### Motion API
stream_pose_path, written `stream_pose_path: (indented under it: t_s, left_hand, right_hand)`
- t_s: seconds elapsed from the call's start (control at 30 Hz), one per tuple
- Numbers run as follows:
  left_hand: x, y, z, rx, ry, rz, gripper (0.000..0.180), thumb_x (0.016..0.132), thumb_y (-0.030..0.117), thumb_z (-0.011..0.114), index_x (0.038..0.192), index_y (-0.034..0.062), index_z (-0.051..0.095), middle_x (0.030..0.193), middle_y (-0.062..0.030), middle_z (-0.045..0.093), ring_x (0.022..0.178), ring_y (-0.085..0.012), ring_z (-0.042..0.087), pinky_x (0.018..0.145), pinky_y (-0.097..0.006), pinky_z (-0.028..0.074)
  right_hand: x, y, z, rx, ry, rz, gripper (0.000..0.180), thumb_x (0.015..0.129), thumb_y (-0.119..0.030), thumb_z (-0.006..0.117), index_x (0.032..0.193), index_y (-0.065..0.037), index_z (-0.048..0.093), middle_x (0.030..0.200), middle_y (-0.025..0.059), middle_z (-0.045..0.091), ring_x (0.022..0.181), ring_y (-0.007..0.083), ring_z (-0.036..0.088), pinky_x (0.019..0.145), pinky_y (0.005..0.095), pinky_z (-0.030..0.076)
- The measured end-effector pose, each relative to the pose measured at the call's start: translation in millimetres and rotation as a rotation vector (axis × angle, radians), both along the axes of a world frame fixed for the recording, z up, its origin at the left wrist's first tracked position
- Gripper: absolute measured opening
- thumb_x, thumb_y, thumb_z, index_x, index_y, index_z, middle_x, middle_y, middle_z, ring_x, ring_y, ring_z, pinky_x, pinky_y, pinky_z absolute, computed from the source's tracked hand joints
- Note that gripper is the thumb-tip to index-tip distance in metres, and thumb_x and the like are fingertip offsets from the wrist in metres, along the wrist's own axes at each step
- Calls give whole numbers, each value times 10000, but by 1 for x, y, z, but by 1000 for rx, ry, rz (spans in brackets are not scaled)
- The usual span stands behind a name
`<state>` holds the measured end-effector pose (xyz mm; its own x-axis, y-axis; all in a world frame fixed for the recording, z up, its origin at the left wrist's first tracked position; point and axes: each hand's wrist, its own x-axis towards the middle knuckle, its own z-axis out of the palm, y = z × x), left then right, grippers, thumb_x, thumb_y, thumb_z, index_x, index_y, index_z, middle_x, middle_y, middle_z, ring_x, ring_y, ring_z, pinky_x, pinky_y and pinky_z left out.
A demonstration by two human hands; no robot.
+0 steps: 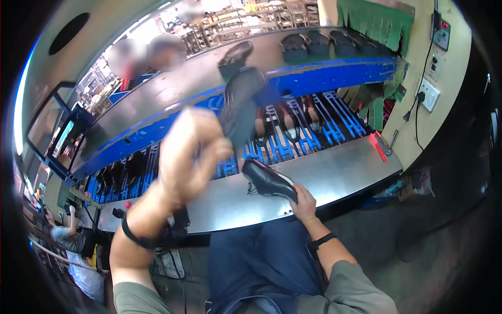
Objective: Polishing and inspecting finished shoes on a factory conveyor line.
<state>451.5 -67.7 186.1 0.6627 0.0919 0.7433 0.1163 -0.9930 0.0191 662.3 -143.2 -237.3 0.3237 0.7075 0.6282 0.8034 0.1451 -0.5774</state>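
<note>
My left hand [192,152] is raised over the machine's front, smeared by motion, with fingers curled. A dark shoe sole [241,104], also blurred, sticks up from its fingers; the exact grip is hard to make out. Low over the metal ledge, my right hand [304,203] is closed around one end of a black lace-up shoe upper [267,179]. That upper lies on its side, its pale underside partly showing and its laces hanging toward me. Beyond the left hand, another black sole [236,56] rests on the upper shelf.
A steel ledge [334,170] runs along my front. Behind it, blue conveyor rails [282,149] carry several shoe uppers [290,125]. Several black soles [319,43] line the shelf at right. A red-handled tool [378,146] lies near the panel with switches [430,95]. Another person [70,233] is far left.
</note>
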Motion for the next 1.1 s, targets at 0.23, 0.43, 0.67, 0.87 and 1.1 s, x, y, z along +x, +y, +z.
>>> stream_pose_path:
  t_s: [0.23,0.43,0.67,0.87,1.1]
  left_hand:
    - [-143,-231,-241,-459,566,-27,171,842,154,708,871,56,570,899,-95,598,622,-256,627,527,-379,505]
    - [-172,-255,-324,-984,270,250,184,853,217,753,856,57,662,877,-110,657,749,-321,666,644,-399,537]
    - [-214,-117,-359,-874,-661,1050,380,833,185,769,1132,-26,665,1043,-123,639,1051,-285,599,940,-392,483]
    - [-214,-97,-337,-1837,-907,167,392,978,220,581,1209,-93,631,1102,-170,699,988,-245,681,878,-364,552]
    - [-201,-133,-280,-1816,-908,-306,661,997,483,534,1440,4,426,1374,-271,546,1321,-387,516,1065,-514,484]
  right_hand:
    - [5,13,94,-286,-312,110,579,696,-153,788,1225,-6,601,1031,227,682,944,407,669,824,486,548]
    - [-14,-45,269,-123,-62,336,404,734,-266,837,1067,-73,711,918,114,723,817,256,692,772,366,549]
    - [-39,-114,213,-448,911,675,325,801,-205,799,1027,-15,663,895,0,659,815,96,593,777,278,504]
    - [-80,-137,145,-532,1054,662,413,827,-276,790,1113,-16,645,981,31,666,895,130,618,838,297,511]
    - [-77,-226,51,-834,1933,697,778,987,-610,444,1363,69,500,1196,262,664,1028,362,702,923,465,577]
